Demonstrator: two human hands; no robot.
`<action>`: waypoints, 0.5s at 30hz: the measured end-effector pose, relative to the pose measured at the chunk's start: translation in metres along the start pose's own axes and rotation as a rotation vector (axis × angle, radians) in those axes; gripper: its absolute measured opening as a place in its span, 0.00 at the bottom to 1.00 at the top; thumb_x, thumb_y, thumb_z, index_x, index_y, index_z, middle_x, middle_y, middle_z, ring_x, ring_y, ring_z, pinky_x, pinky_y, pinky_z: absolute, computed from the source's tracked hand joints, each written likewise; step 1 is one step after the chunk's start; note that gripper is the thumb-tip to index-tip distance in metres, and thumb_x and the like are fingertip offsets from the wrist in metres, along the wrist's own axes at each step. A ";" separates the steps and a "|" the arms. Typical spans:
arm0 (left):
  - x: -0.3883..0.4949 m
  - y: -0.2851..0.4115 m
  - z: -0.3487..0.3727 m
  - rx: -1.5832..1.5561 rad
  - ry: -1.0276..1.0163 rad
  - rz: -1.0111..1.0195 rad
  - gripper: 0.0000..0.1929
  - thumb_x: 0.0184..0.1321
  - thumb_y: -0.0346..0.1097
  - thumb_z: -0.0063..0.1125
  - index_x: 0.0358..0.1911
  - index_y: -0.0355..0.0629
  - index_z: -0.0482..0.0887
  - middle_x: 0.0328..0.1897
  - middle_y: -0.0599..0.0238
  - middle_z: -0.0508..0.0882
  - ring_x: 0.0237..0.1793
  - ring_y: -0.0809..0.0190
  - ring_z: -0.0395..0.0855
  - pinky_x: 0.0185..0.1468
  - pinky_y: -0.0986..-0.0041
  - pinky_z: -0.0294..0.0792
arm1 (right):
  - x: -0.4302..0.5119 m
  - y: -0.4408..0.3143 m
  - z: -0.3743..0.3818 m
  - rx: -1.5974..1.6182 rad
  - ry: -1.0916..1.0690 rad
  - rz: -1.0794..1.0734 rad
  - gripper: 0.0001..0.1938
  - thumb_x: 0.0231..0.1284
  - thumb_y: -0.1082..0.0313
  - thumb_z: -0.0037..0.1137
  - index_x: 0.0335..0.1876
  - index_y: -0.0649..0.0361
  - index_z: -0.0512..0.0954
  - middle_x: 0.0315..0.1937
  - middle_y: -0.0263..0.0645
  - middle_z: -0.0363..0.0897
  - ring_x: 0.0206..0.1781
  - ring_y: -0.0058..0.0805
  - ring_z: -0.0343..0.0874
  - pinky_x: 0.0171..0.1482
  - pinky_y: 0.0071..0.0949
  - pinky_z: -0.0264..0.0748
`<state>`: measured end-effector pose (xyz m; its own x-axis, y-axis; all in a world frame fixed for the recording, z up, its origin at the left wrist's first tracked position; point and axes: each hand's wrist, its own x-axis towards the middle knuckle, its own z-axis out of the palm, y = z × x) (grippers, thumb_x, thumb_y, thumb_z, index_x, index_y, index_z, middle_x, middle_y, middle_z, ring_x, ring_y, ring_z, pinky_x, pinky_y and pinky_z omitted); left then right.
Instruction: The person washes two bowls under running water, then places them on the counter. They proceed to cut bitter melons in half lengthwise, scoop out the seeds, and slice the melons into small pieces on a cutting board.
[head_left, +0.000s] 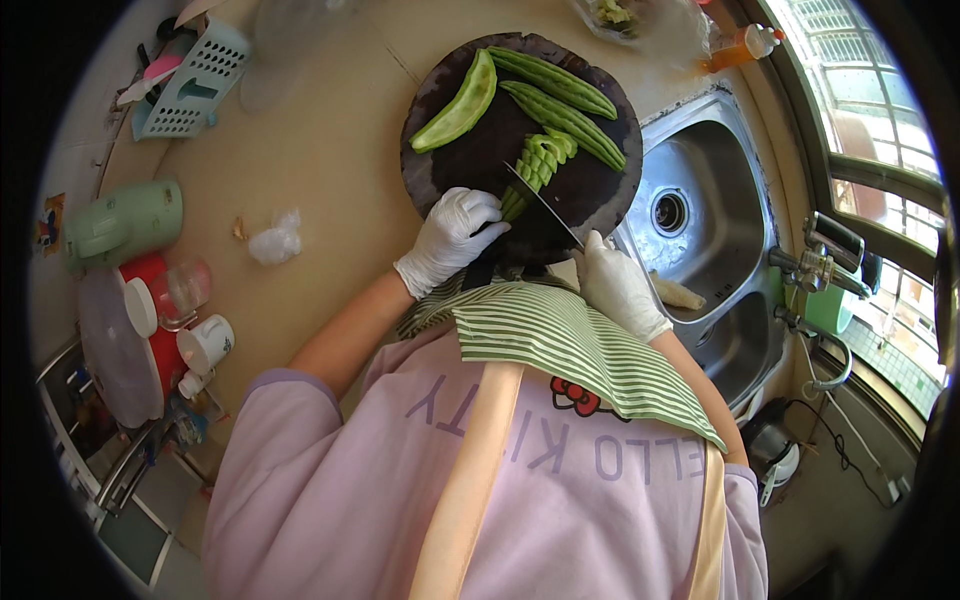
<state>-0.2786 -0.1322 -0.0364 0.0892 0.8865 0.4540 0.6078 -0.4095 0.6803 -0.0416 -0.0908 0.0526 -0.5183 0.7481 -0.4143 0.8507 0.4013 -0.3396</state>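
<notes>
On a round dark chopping board (450, 176), my left hand (457, 232), in a white glove, holds the near end of a partly sliced bitter gourd piece (514, 201). My right hand (619, 281), also gloved, grips a knife (551, 210) whose blade lies across that piece. Green slices (541, 161) bunch together beyond the blade. A hollowed bitter gourd half (459, 105) rests at the board's far left with its cut side showing. Two more gourd pieces (559, 79) lie at the far right, ridged skin up. The knife's handle is hidden in my right hand.
Right of the board is a steel double sink (720, 195) with a pale item in it and a faucet (814, 266). A bottle of orange liquid (742, 49) stands beyond. Crumpled plastic (276, 238), a green jug (127, 221), a mug (206, 343) and a utensil holder (191, 86) are left.
</notes>
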 end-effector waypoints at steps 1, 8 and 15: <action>0.001 -0.001 -0.001 0.000 0.006 0.000 0.14 0.42 0.30 0.73 0.29 0.45 0.78 0.35 0.65 0.80 0.36 0.55 0.79 0.41 0.66 0.71 | 0.003 0.002 0.000 0.026 0.052 -0.023 0.11 0.65 0.65 0.52 0.36 0.65 0.67 0.17 0.48 0.73 0.19 0.50 0.74 0.22 0.41 0.70; 0.004 0.000 -0.006 0.004 -0.016 0.023 0.12 0.43 0.31 0.72 0.23 0.44 0.76 0.29 0.66 0.76 0.31 0.54 0.75 0.37 0.64 0.68 | -0.019 0.010 -0.002 0.076 0.053 -0.012 0.11 0.67 0.63 0.50 0.34 0.61 0.65 0.14 0.48 0.72 0.18 0.51 0.75 0.21 0.44 0.69; -0.001 -0.002 0.001 0.048 0.023 0.009 0.13 0.42 0.31 0.73 0.24 0.45 0.76 0.29 0.65 0.77 0.32 0.54 0.76 0.38 0.65 0.69 | -0.003 0.005 0.008 -0.086 0.157 -0.239 0.12 0.67 0.62 0.51 0.33 0.63 0.68 0.14 0.49 0.73 0.20 0.51 0.77 0.24 0.45 0.72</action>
<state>-0.2796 -0.1317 -0.0383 0.0772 0.8774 0.4734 0.6441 -0.4063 0.6481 -0.0368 -0.0951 0.0452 -0.6907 0.6968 -0.1934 0.7138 0.6143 -0.3363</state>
